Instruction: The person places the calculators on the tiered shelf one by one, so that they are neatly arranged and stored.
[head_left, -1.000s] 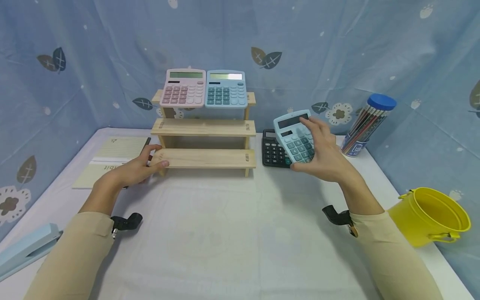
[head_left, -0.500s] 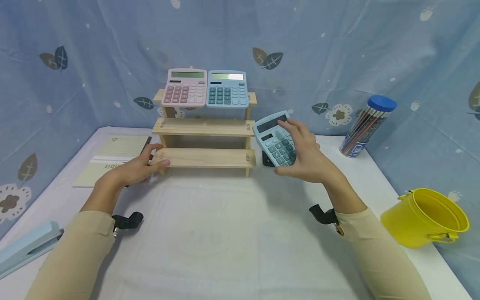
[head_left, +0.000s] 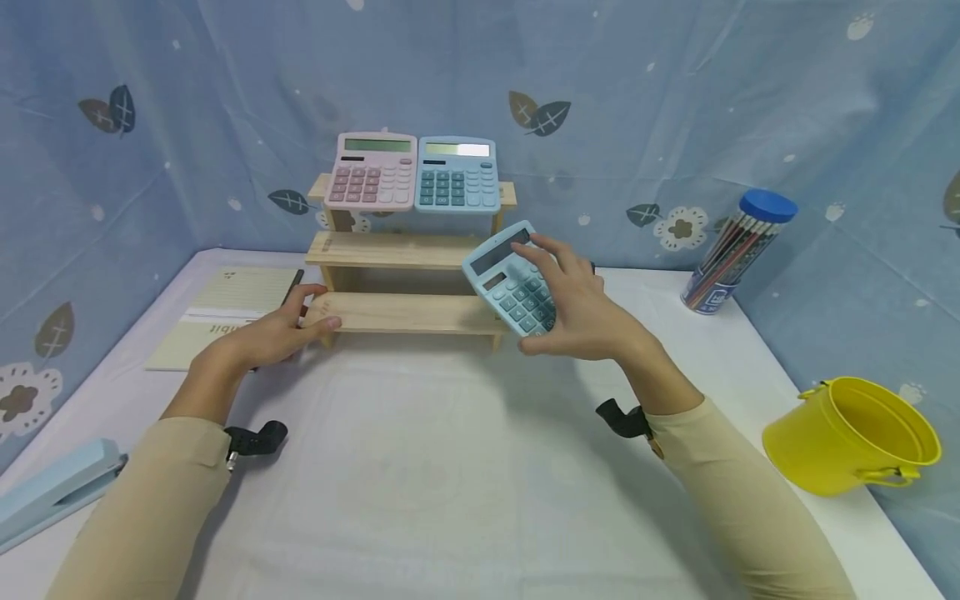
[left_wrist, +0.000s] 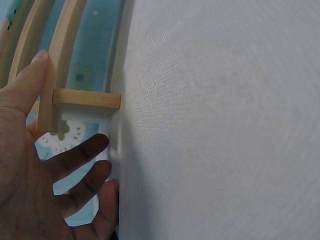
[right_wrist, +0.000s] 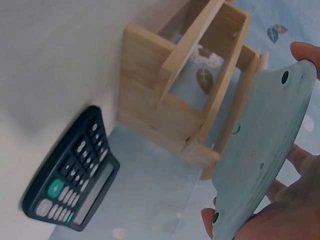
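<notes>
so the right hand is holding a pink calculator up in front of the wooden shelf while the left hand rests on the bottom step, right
Not quite: the calculator in the right hand is light blue, as the head view shows. The pink one sits on the wooden shelf top step. The left hand does rest on the bottom step.

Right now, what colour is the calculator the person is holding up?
The calculator in the right hand is light blue with teal keys, clearest in the head view.

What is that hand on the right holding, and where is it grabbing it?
The right hand holds a light blue calculator by its right side edge, fingers at the top, thumb at the bottom.
</notes>
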